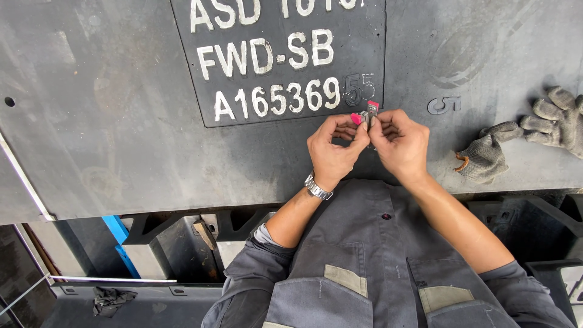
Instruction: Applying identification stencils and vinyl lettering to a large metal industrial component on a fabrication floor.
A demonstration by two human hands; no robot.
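Fingertips of both my hands meet just right of the frame's centre, over the dark steel plate (121, 140), and between them sit the small stamps (367, 113), grey metal pieces with pink-red ends. My left hand (333, 152) is curled almost closed, thumb and forefinger pinching the lower pink-tipped piece. My right hand (399, 143) is curled the same way, its fingertips nipped on the upright piece with the red top. How many pieces are in the cluster I cannot tell; my fingers hide most of them.

To do this well, I judge I should keep the pinch light and close to the tips, so the little pieces can be turned and lined up without slipping. Both wrists hover near the plate; resting the heels of my hands on it would steady the work. The pieces are held just below the raised panel (279, 58) with its white lettering, beside the faint unpainted characters at the panel's lower right, so I should keep their faces square to that row.

My grey work gloves (522, 136) lie well off to the right of the frame, untouched. Bare fingers suit this fine handling, though a dropped piece could slide off the plate's lower edge.
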